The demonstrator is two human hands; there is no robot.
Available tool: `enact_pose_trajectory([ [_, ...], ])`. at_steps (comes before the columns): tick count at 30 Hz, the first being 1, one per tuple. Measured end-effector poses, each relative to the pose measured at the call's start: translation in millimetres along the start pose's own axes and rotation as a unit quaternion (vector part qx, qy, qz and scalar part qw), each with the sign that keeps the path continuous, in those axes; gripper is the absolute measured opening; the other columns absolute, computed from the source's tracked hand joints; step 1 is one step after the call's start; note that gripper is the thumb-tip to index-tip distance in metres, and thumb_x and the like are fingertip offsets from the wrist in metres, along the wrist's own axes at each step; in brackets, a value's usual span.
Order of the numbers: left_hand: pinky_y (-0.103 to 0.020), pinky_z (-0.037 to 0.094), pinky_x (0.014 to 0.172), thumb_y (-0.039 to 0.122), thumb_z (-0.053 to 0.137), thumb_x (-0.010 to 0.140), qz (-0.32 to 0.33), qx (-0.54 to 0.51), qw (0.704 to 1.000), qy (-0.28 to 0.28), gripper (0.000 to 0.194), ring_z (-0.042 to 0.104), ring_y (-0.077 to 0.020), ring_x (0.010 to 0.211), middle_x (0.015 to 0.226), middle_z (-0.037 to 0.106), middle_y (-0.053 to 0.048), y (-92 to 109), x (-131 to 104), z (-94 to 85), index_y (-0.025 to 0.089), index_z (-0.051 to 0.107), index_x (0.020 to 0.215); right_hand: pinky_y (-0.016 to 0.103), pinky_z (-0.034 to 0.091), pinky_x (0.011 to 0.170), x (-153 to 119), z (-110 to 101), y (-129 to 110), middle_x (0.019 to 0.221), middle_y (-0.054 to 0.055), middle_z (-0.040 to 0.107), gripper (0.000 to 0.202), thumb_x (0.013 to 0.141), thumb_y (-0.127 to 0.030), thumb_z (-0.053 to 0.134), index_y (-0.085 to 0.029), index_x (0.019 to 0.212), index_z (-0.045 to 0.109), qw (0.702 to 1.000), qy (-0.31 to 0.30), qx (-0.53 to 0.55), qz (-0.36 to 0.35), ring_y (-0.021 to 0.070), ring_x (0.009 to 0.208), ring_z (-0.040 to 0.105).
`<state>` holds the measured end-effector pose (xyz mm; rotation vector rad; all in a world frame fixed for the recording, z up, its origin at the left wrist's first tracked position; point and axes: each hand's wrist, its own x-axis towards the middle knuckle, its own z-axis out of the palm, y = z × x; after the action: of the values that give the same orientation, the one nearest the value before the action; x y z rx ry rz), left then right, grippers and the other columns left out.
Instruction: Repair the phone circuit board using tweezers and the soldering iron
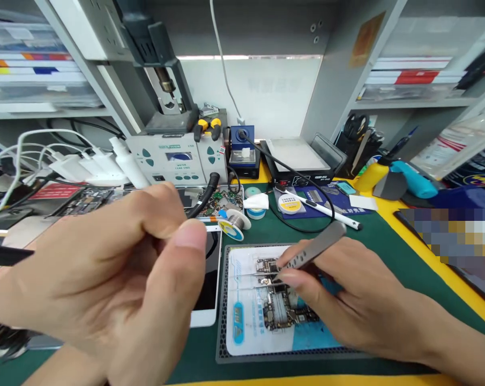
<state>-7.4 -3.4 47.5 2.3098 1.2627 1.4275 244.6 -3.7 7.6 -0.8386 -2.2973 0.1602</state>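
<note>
Pretty clearly an electronics repair workshop if you ask me. Green-topped bench [403, 279] with a station labelled LEAD FREE [178, 161], a spool of wire [237, 221], loads of tiny electronic parts [226, 201], plus a bare circuit board [275, 317] under some tweezers [314, 252]. Grey shelves [341, 80] hold plastic boxes [53, 95].

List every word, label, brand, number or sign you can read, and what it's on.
"LEAD FREE": front of the white control station.
"ESD" (seemingly): same front.
Too blurred or small to read: the station's other print; labels on the black device, disc, solder spool and bottle; lettering on the blue pad and white mat.
</note>
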Motion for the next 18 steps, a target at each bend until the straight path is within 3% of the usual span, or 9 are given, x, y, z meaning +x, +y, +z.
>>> enact_pose_trajectory([
  [3, -0.036, 0.024, 0.052, 0.027, 0.054, 0.100, -0.080, -0.029, 0.992, 0.093, 0.039, 0.029, -0.0125, 0.052, 0.059, 0.031, 0.004, 7, 2, 10.6, 0.022, 0.038, 0.066, 0.026, 0.050, 0.061, 1, 0, 2, 0.084, 0.005, 0.081, 0.031, 0.111, -0.028, 0.051, -0.020, 0.084, 0.065, 1.000, 0.006, 0.001, 0.015, 0.0163, 0.068, 0.075],
  [5, -0.034, 0.018, 0.048, 0.024, 0.066, 0.093, -0.003, -0.036, 0.993, 0.114, 0.043, 0.025, -0.0104, 0.049, 0.055, 0.028, 0.005, 4, 4, 16.4, 0.021, 0.038, 0.060, 0.027, 0.050, 0.059, 1, -1, 3, 0.083, 0.005, 0.081, 0.034, 0.111, -0.029, 0.051, -0.020, 0.082, 0.065, 1.000, 0.005, -0.002, 0.016, 0.0168, 0.066, 0.075],
  [10, -0.028, 0.024, 0.049, 0.009, 0.062, 0.085, 0.031, -0.071, 0.991, -0.106, 0.030, 0.032, -0.0072, 0.052, 0.058, 0.038, 0.007, -10, 6, 18.9, 0.019, 0.043, 0.064, 0.029, 0.049, 0.059, -1, -4, 2, 0.080, 0.004, 0.080, 0.033, 0.111, -0.030, 0.052, -0.020, 0.082, 0.064, 1.000, 0.014, 0.005, 0.018, 0.0174, 0.063, 0.074],
  [15, -0.028, 0.026, 0.052, 0.012, 0.056, 0.081, 0.010, -0.067, 0.974, -0.218, 0.022, 0.033, -0.0084, 0.056, 0.062, 0.041, 0.007, -9, 5, 17.4, 0.020, 0.040, 0.069, 0.029, 0.049, 0.058, -2, -8, 1, 0.080, 0.005, 0.079, 0.034, 0.111, -0.029, 0.050, -0.021, 0.081, 0.062, 0.999, 0.026, 0.005, 0.022, 0.0183, 0.065, 0.075],
  [18, -0.028, 0.035, 0.060, 0.017, 0.061, 0.085, -0.023, -0.035, 0.953, -0.299, 0.012, 0.047, -0.0105, 0.065, 0.074, 0.055, 0.006, -8, 7, 16.4, 0.021, 0.052, 0.077, 0.029, 0.049, 0.059, -1, -7, 2, 0.080, 0.004, 0.079, 0.034, 0.111, -0.028, 0.049, -0.021, 0.081, 0.062, 1.000, 0.023, 0.008, 0.015, 0.0178, 0.065, 0.075],
])
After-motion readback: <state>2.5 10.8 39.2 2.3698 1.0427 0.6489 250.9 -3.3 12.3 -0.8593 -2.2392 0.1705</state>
